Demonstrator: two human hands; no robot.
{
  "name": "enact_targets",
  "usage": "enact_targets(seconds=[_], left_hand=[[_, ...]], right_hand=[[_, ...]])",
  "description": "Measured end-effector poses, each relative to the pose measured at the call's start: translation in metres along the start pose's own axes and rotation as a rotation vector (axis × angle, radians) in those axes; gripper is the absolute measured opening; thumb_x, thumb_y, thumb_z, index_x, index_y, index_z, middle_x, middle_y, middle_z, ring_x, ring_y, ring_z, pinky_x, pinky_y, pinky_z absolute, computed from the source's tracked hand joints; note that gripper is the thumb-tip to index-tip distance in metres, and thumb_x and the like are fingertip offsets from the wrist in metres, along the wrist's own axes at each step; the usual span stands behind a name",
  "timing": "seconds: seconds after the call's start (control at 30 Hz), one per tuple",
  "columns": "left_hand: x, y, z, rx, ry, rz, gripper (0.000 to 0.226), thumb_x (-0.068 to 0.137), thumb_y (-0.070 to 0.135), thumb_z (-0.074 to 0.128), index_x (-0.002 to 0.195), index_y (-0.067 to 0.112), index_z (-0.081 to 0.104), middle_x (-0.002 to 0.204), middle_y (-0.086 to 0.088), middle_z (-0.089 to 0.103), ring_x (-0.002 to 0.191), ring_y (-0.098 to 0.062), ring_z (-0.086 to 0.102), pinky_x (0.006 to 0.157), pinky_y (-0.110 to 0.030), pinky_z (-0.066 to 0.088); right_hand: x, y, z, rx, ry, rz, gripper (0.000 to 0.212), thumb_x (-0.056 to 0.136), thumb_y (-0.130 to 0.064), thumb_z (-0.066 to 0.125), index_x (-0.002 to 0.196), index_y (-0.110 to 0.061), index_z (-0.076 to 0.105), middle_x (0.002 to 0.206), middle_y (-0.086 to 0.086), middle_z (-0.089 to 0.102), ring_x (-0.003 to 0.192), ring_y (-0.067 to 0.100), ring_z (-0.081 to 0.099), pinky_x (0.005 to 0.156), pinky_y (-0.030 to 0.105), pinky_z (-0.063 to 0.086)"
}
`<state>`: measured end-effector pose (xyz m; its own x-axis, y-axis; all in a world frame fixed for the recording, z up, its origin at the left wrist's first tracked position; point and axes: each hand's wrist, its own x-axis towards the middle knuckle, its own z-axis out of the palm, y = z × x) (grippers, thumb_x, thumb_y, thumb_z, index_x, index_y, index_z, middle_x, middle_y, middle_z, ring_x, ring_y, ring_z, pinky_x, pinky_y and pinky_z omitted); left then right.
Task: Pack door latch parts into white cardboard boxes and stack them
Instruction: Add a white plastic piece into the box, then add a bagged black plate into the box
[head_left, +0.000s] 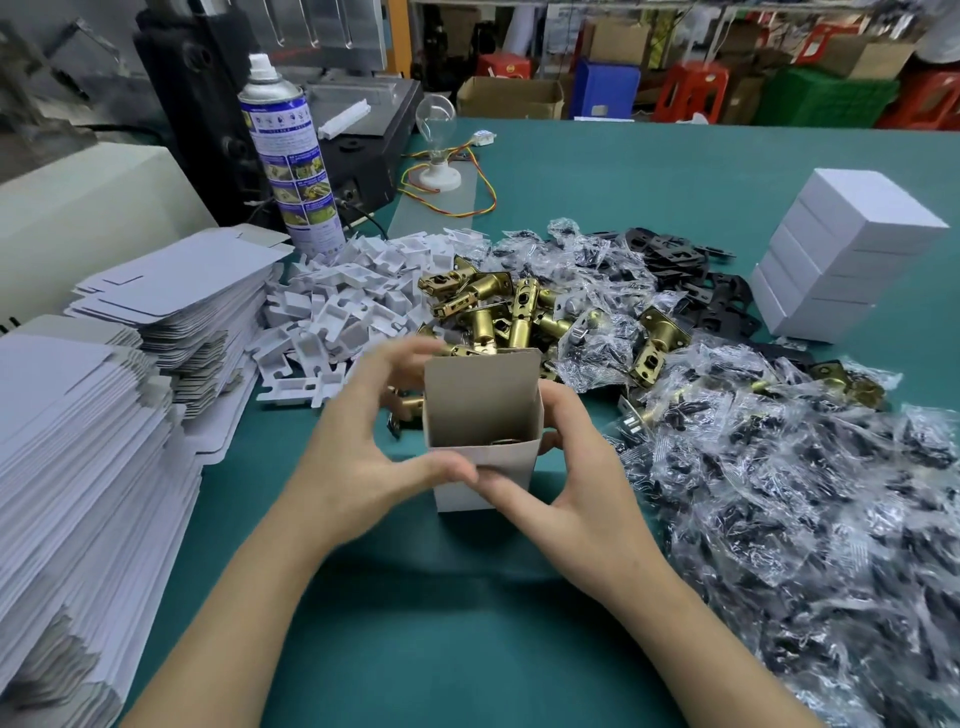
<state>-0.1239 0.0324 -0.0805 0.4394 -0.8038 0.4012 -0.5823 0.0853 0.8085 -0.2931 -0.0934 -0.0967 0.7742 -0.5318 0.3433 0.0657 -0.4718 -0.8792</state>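
Observation:
A small white cardboard box (485, 415) stands upright on the green table, its top open and its lid flap raised at the back. A bit of brass shows inside it. My left hand (358, 431) grips the box from the left, thumb on the near wall and fingers round the far side. My right hand (566, 467) holds it from the right, thumb on the near wall. Behind the box lies a heap of brass latches (498, 306). A stack of closed white boxes (841, 260) stands at the far right.
Flat box blanks (104, 415) are piled high along the left. White plastic inserts (343, 301) lie behind them. Clear screw bags (779, 467) spread over the right side, with black plates (691, 270) beyond. A spray can (288, 156) and a light bulb (436, 130) stand at the back.

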Motion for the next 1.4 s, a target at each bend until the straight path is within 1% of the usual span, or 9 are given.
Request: enact_targets(seconds=[0.07, 0.2, 0.33, 0.47, 0.63, 0.8, 0.93, 1.07, 1.4], left_hand=[[-0.001, -0.010, 0.003, -0.024, -0.161, -0.093, 0.064, 0.063, 0.053, 0.088, 0.121, 0.059, 0.062, 0.120, 0.025, 0.071, 0.110, 0.003, 0.065, 0.093, -0.020, 0.051], [-0.006, -0.021, 0.024, -0.022, -0.205, -0.199, 0.040, 0.068, 0.039, 0.095, 0.103, 0.038, 0.076, 0.102, 0.012, 0.079, 0.094, -0.009, 0.074, 0.083, -0.041, 0.061], [-0.008, -0.025, 0.027, -0.046, -0.153, -0.210, 0.040, 0.062, 0.052, 0.092, 0.098, 0.046, 0.076, 0.094, 0.018, 0.078, 0.085, 0.002, 0.072, 0.071, -0.020, 0.057], [-0.008, -0.023, 0.035, -0.054, -0.131, -0.246, 0.037, 0.067, 0.032, 0.099, 0.090, 0.051, 0.077, 0.086, 0.019, 0.076, 0.073, 0.006, 0.068, 0.060, -0.019, 0.058], [-0.005, -0.020, 0.039, -0.058, -0.157, -0.207, 0.039, 0.069, 0.028, 0.098, 0.092, 0.050, 0.076, 0.087, 0.022, 0.075, 0.074, 0.007, 0.068, 0.061, -0.021, 0.059], [-0.004, -0.022, 0.042, -0.117, -0.151, -0.268, 0.033, 0.064, 0.047, 0.095, 0.092, 0.049, 0.077, 0.087, 0.019, 0.076, 0.077, 0.001, 0.072, 0.059, -0.029, 0.063], [-0.005, -0.021, 0.041, -0.134, -0.165, -0.247, 0.036, 0.063, 0.056, 0.090, 0.095, 0.053, 0.076, 0.092, 0.021, 0.076, 0.081, 0.000, 0.073, 0.056, -0.028, 0.062], [-0.005, -0.021, 0.041, -0.173, -0.163, -0.277, 0.034, 0.061, 0.054, 0.090, 0.092, 0.054, 0.076, 0.091, 0.018, 0.076, 0.081, -0.005, 0.073, 0.052, -0.030, 0.061], [-0.004, -0.022, 0.040, -0.147, -0.177, -0.230, 0.034, 0.064, 0.057, 0.089, 0.094, 0.056, 0.074, 0.093, 0.022, 0.075, 0.082, 0.002, 0.071, 0.060, -0.032, 0.064]], right_hand=[[-0.001, 0.000, -0.001, -0.007, 0.006, -0.036, 0.054, 0.085, -0.011, 0.072, 0.133, -0.024, 0.052, 0.119, -0.013, 0.065, 0.112, 0.014, 0.062, 0.093, 0.025, 0.047], [0.000, -0.004, -0.007, -0.039, 0.107, -0.123, 0.051, 0.082, -0.022, 0.052, 0.132, -0.020, 0.052, 0.125, -0.006, 0.059, 0.119, 0.019, 0.056, 0.096, 0.022, 0.042], [0.004, -0.008, -0.013, 0.003, 0.323, -0.031, 0.028, 0.099, -0.026, 0.055, 0.127, -0.021, 0.057, 0.120, -0.008, 0.063, 0.118, 0.017, 0.060, 0.097, 0.021, 0.045], [0.015, -0.014, -0.033, -0.109, 0.404, -0.003, 0.004, 0.103, -0.023, 0.061, 0.105, -0.023, 0.064, 0.103, -0.013, 0.066, 0.103, 0.009, 0.062, 0.081, 0.017, 0.045], [0.039, -0.029, -0.067, -0.394, 0.246, 0.072, 0.018, 0.101, -0.034, 0.064, 0.084, -0.031, 0.069, 0.084, -0.016, 0.067, 0.083, -0.003, 0.058, 0.070, 0.023, 0.041], [0.081, -0.029, -0.112, -0.747, 0.071, 0.329, 0.052, 0.105, -0.052, 0.045, 0.093, -0.012, 0.076, 0.073, 0.011, 0.072, 0.057, 0.021, 0.056, 0.056, 0.027, 0.047], [0.129, 0.001, -0.147, -0.949, 0.050, 0.487, 0.050, 0.109, -0.036, 0.043, 0.107, 0.006, 0.071, 0.091, 0.020, 0.072, 0.074, 0.030, 0.060, 0.066, 0.035, 0.049], [0.161, 0.023, -0.145, -0.969, 0.034, 0.404, 0.032, 0.107, -0.018, 0.048, 0.127, -0.006, 0.071, 0.128, 0.015, 0.071, 0.111, 0.034, 0.066, 0.094, 0.044, 0.055], [0.191, 0.054, -0.127, -1.051, -0.069, 0.354, 0.025, 0.104, -0.019, 0.057, 0.117, -0.015, 0.077, 0.118, 0.010, 0.075, 0.102, 0.029, 0.068, 0.088, 0.042, 0.059]])
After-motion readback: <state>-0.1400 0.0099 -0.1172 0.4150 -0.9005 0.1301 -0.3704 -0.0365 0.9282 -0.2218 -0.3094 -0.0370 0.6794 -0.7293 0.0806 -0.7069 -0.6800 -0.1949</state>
